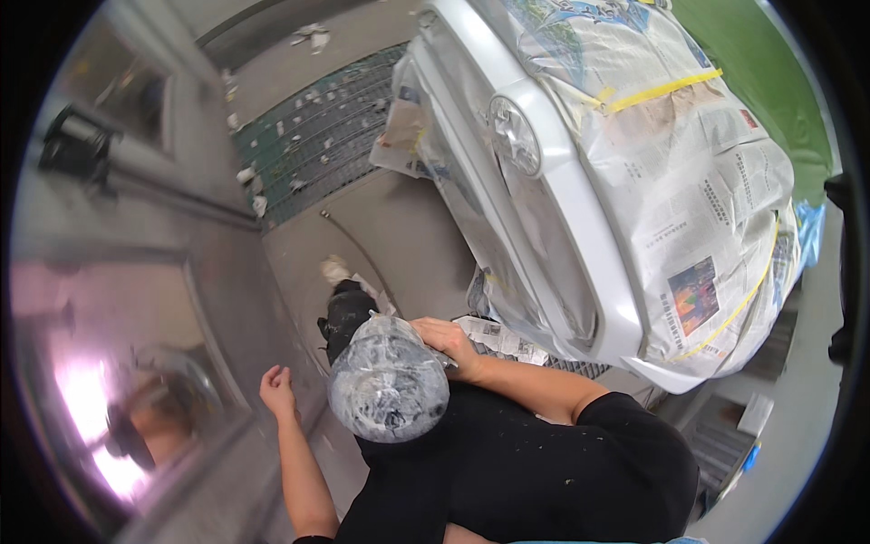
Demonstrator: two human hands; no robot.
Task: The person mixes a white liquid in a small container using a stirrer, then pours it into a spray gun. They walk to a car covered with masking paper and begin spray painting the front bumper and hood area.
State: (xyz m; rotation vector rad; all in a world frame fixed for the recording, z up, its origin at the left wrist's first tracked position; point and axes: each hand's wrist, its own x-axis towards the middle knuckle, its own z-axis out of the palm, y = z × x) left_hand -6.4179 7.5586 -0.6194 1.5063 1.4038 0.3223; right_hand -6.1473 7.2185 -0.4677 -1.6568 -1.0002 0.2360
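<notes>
Close in front of my torso is a rounded, translucent cup smeared with white and grey paint (390, 381), which looks like the paint cup of a spray gun. My right hand (444, 343) is closed at its far right side, with a bit of metal showing by the fingers; the cup hides most of the gun. Off to the left, next to the booth wall, my left hand (278, 390) hangs with loosely bent fingers and nothing in it. To the right stands a silvery white car front panel (580, 208) with a round headlamp (514, 136).
Newspaper masking (652, 199) with yellow tape covers the car body. A green floor grating (317, 136) littered with paper scraps lies at the far left. A thin hose (358, 243) crosses the floor. A grey door with a reflective window (118, 354) stands at the left.
</notes>
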